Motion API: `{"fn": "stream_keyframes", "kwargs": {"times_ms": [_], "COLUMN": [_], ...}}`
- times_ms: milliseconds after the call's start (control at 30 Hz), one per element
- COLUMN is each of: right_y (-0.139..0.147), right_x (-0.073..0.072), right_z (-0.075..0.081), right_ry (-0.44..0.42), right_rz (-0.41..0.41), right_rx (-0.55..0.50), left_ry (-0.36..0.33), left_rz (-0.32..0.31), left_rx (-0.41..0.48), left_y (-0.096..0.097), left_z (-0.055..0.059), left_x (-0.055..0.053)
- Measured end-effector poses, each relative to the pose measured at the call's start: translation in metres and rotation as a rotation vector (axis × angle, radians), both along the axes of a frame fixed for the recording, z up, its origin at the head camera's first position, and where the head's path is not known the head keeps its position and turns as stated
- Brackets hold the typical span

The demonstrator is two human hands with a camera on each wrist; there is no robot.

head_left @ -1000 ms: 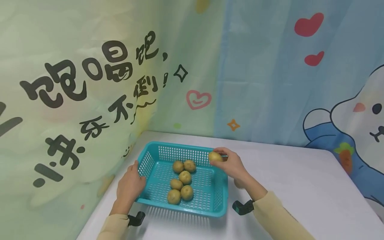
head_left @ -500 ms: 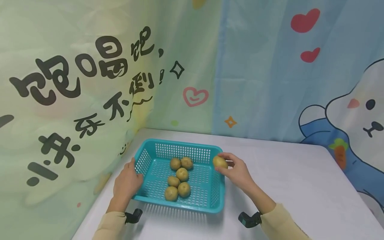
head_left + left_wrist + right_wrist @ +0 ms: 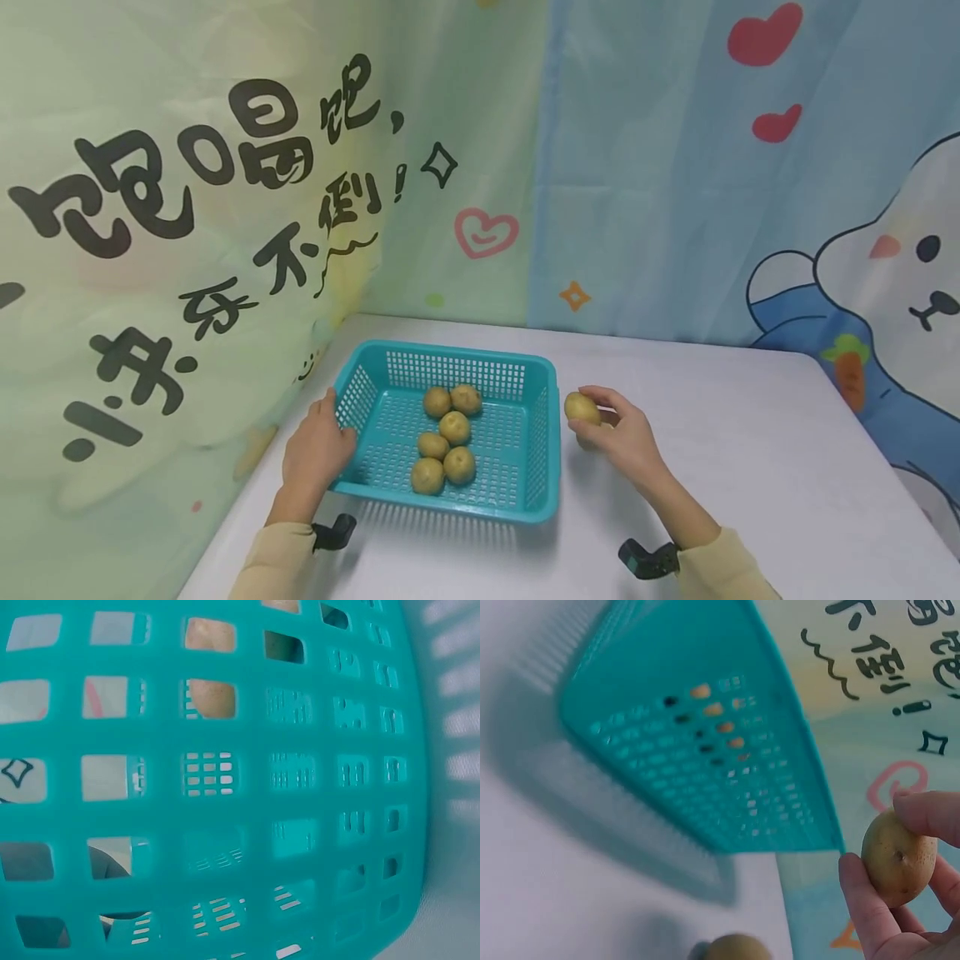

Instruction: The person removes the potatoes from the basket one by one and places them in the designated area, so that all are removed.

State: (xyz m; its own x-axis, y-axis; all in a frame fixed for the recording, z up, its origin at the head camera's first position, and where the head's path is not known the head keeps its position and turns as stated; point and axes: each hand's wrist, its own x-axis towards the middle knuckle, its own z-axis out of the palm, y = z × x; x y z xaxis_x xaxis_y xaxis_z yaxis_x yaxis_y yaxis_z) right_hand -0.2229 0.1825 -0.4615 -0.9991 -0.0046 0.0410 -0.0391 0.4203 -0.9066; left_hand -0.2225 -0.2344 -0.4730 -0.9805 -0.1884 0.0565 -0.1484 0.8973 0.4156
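Note:
My left hand (image 3: 317,446) grips the left side of a turquoise plastic basket (image 3: 551,433), thumb at its rim. Several potatoes (image 3: 454,428) lie in a loose cluster on the basket floor. In the left wrist view, the basket's slotted wall (image 3: 165,817) fills most of the picture and the left hand is out of sight. My right hand (image 3: 630,442) pinches a potato (image 3: 581,407) between thumb and fingers, just outside the basket's right wall. Beneath that hand, another potato (image 3: 739,949) is partly visible at the bottom of the right wrist view.
The basket is over a white table (image 3: 750,467), with a slatted shadow below its front wall. Printed cloth backdrops (image 3: 637,167) rise behind and to the left. Each wrist wears a small black camera mount (image 3: 648,560).
My right hand has carried the potato from over the basket's far right corner out past its right wall. The left hand has kept its grip on the basket, and the head view has shifted slightly.

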Motion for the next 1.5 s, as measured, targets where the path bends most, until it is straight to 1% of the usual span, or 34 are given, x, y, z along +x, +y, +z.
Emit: {"fn": "stream_keyframes", "kwargs": {"times_ms": [100,167,267,333,433,533,667,767,867,967,1100,1233,1333,1433,1500], "right_y": [0.012,0.020,0.032,0.038,0.047,0.054,0.061,0.064,0.066,0.066,0.067,0.072,0.076,0.078,0.079], "right_x": [0.002,0.005,0.011,0.015,0.021,0.026,0.031,0.033,0.035,0.034,0.028,0.020,0.017,0.015,0.014], "right_z": [-0.004,-0.010,-0.020,-0.026,-0.034,-0.042,-0.051,-0.056,-0.060,-0.064,-0.069,-0.074,-0.077,-0.081,-0.083], "right_ry": [0.032,0.059,0.090,0.090,0.047,-0.032,-0.126,-0.151,-0.157,-0.159,-0.144,-0.125,-0.131,-0.148,-0.156], "right_rz": [-0.001,-0.002,-0.007,-0.020,-0.045,-0.071,-0.109,-0.123,-0.133,-0.144,-0.165,-0.189,-0.202,-0.212,-0.221], "right_rx": [0.031,0.056,0.062,0.059,0.039,0.041,0.060,0.073,0.090,0.096,0.131,0.179,0.201,0.200,0.181], "left_ry": [0.006,0.010,0.016,0.017,0.018,0.012,0.004,0.003,0.003,0.004,0.002,-0.002,0.003,0.013,0.019], "left_rz": [0.004,0.009,0.014,0.018,0.020,0.022,0.027,0.027,0.026,0.028,0.035,0.033,0.025,0.018,0.016], "left_rx": [0.003,0.005,0.001,-0.005,-0.004,0.004,0.010,0.011,0.013,0.010,0.011,0.018,0.018,0.012,0.010], "left_y": [0.001,0.001,0.000,0.000,-0.001,-0.002,-0.003,-0.004,-0.005,-0.005,-0.004,-0.002,-0.001,0.000,0.001], "left_z": [-0.001,0.000,0.001,0.003,0.006,0.008,0.008,0.006,0.004,0.003,0.001,-0.002,-0.003,-0.002,-0.001], "left_x": [-0.002,-0.003,-0.003,-0.003,-0.002,-0.002,-0.001,0.000,0.001,0.003,0.004,0.003,0.001,0.001,0.001]}}
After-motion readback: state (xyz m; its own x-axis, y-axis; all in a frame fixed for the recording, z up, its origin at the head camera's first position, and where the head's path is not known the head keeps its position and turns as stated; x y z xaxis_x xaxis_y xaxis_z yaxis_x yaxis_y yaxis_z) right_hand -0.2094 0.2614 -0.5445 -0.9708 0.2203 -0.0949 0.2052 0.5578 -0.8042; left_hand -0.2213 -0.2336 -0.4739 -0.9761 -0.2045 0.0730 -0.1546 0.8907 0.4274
